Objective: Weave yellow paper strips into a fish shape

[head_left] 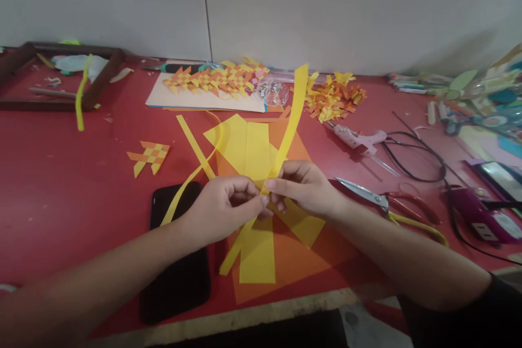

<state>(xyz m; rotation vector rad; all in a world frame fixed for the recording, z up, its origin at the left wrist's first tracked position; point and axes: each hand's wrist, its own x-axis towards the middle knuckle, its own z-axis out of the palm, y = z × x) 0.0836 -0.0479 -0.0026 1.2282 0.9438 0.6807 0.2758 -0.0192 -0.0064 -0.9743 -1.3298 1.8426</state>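
1. On the red table (81, 201), overlapping yellow sheets (256, 263) lie on orange paper (291, 269), directly beneath both hands.
2. A black flat object (175, 293) sits near left, partly covered by the left forearm; loose thin strips (191, 141) lie just beyond that arm.
3. Farther left is a woven paper fish (150, 157). To the right are scissors (362, 191), partly behind the right forearm, with a pink glue gun (356, 138) beyond them.
4. The yellow strip (292, 125) is at the middle, above the sheets. Its long axis slants upward, the free end pointing far and slightly right; fingers hide its lower part.
5. The left hand (228, 204) has thumb and fingertips closed on the strip's lower part; the right hand (304, 187) pinches it just above, thumb on top.
6. At the far side, a clear container (272, 92) holds small shiny bits, between woven pieces (212, 80) on a pale pad (196, 99) and a folded-paper heap (334, 98).
7. Far left, a dark frame (104, 81) surrounds scraps.
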